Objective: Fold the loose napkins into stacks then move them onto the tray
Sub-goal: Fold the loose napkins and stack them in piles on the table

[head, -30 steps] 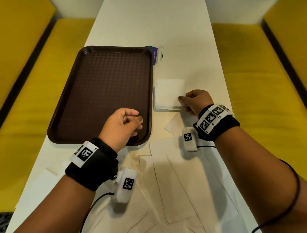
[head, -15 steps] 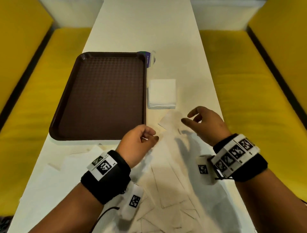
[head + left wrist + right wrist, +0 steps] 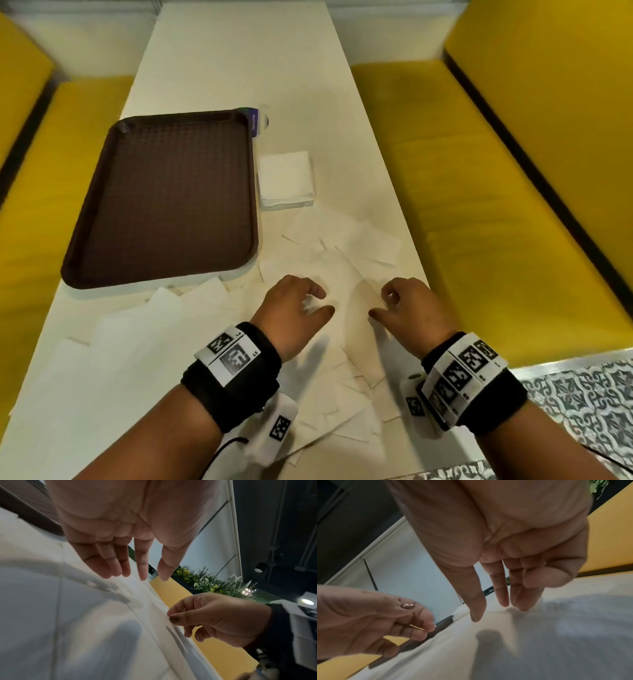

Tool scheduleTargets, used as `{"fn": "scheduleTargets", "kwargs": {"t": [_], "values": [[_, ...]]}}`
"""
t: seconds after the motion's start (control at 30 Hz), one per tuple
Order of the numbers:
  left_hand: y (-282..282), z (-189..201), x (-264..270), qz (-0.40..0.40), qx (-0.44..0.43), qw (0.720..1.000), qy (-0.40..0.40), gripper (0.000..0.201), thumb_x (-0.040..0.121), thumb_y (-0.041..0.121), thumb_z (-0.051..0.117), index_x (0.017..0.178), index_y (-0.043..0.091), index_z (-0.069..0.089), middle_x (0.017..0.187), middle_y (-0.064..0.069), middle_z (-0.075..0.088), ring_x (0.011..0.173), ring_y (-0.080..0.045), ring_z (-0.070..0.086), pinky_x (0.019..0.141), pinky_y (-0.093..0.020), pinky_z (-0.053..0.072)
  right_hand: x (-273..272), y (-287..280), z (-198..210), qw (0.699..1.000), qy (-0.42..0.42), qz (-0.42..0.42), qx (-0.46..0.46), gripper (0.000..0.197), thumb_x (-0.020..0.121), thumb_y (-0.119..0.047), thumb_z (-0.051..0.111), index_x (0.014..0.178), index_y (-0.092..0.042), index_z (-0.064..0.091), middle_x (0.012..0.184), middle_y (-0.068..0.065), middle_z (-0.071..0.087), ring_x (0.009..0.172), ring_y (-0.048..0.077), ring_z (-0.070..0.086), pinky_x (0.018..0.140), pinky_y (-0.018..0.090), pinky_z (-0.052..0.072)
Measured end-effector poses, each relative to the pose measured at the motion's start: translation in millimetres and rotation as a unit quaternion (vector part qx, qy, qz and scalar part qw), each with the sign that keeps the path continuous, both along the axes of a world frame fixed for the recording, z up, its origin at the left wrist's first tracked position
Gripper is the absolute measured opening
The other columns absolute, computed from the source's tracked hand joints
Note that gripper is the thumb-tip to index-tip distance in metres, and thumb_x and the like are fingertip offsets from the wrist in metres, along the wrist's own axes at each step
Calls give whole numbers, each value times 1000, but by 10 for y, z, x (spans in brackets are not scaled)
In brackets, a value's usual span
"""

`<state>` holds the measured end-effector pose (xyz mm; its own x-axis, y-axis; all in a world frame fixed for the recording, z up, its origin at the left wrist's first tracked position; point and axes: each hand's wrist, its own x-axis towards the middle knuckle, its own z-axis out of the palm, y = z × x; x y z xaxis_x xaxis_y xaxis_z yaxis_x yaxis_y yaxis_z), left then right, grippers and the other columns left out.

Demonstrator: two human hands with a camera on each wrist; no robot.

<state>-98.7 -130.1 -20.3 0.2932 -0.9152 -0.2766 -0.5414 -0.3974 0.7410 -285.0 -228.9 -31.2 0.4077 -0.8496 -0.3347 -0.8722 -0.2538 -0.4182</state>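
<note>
A dark brown tray [image 3: 164,198] lies on the left half of the white table. Beside its right edge sits a neat stack of folded white napkins [image 3: 286,178]. Loose unfolded napkins [image 3: 346,274] overlap across the near part of the table. My left hand [image 3: 323,301] and right hand [image 3: 379,304] hover close together just above one of these sheets, with fingers relaxed and spread. In the left wrist view my left hand [image 3: 153,578] points straight fingers down at the paper and holds nothing. In the right wrist view my right hand [image 3: 489,612] is likewise open, with its tips near the sheet.
A small purple and white item [image 3: 258,121] lies behind the tray's far right corner. Yellow bench seats [image 3: 496,205] run along both sides of the table. More loose napkins [image 3: 113,342] reach toward the near left edge. Patterned floor [image 3: 582,394] shows at the lower right.
My right hand has left the folded stack and drawn back toward me. My left hand came off the tray's corner. Both now hover over the loose napkins.
</note>
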Motion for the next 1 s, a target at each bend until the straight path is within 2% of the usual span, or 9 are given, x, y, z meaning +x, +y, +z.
{"fn": "scheduleTargets", "kwargs": {"t": [0.13, 0.3, 0.4, 0.5, 0.67, 0.77, 0.83, 0.9, 1.0], "values": [[3, -69, -81, -17, 27, 999, -10, 30, 89, 32, 66, 115, 16, 63, 121, 1, 55, 113, -14, 54, 99, -24, 42, 19, 24, -41, 1000, 20, -5, -6, 33, 87, -39, 68, 110, -18, 57, 106, 1, 56, 90, 19, 58, 79, 31, 49], [2, -110, -116, -3, 21, 1000, -19, 30, 88, 31, 68, 111, 11, 65, 119, -2, 58, 107, -14, 59, 96, -24, 44, 53, -19, -4, 1000, 28, 0, 1, 23, 90, -35, 66, 102, -17, 59, 100, 2, 62, 89, 20, 59, 77, 31, 48], [-2, -100, -133, 2, 16, 1000, -14, 29, 88, 29, 68, 110, 10, 65, 118, -2, 59, 97, -8, 57, 89, -18, 42, 72, -25, 24, 1000, 24, -10, 12, 19, 89, -37, 66, 90, -19, 58, 93, 0, 63, 84, 18, 60, 72, 29, 47], [1, -100, -137, 7, 15, 1000, -17, 28, 89, 28, 68, 110, 10, 65, 119, -2, 58, 98, -8, 57, 87, -16, 40, 80, -17, 39, 999, -4, -32, 26, 20, 87, -36, 67, 83, -22, 54, 84, -3, 61, 78, 16, 58, 70, 29, 48], [1, -88, -129, 13, 23, 1000, -10, 29, 89, 29, 68, 111, 10, 65, 120, -2, 58, 103, -12, 59, 88, -18, 40, 102, -12, 81, 995, -60, -68, 52, 28, 86, -38, 70, 101, -19, 55, 88, -5, 56, 87, 18, 59, 74, 29, 47], [-2, -71, -115, 14, 27, 1000, 2, 29, 90, 29, 67, 113, 11, 64, 121, -2, 59, 100, -10, 58, 89, -20, 42, 105, -9, 115, 995, -63, -50, 59, 21, 88, -36, 68, 91, -16, 63, 85, -2, 60, 83, 19, 59, 72, 29, 47], [13, -40, -105, 29, 21, 999, 20, 30, 90, 29, 66, 115, 13, 63, 119, 0, 58, 98, -8, 56, 87, -19, 40, 93, 12, 165, 994, -89, -34, 54, 21, 90, -32, 65, 83, -13, 67, 79, 0, 62, 78, 19, 59, 69, 30, 46], [43, 0, -85, 54, 7, 998, 25, 33, 91, 32, 64, 119, 16, 58, 118, 4, 54, 100, -7, 54, 84, -19, 39, 77, 47, 244, 989, -135, -32, 46, 19, 92, -31, 63, 82, -16, 67, 80, 0, 64, 76, 18, 60, 66, 30, 46], [92, 83, -60, 100, -2, 989, 108, 40, 92, 36, 62, 126, 21, 46, 111, 7, 55, 96, -7, 57, 78, -25, 47, 64, 87, 376, 975, -216, -33, 42, 19, 93, -31, 63, 82, -17, 67, 82, 1, 68, 75, 18, 62, 67, 33, 49]]}}
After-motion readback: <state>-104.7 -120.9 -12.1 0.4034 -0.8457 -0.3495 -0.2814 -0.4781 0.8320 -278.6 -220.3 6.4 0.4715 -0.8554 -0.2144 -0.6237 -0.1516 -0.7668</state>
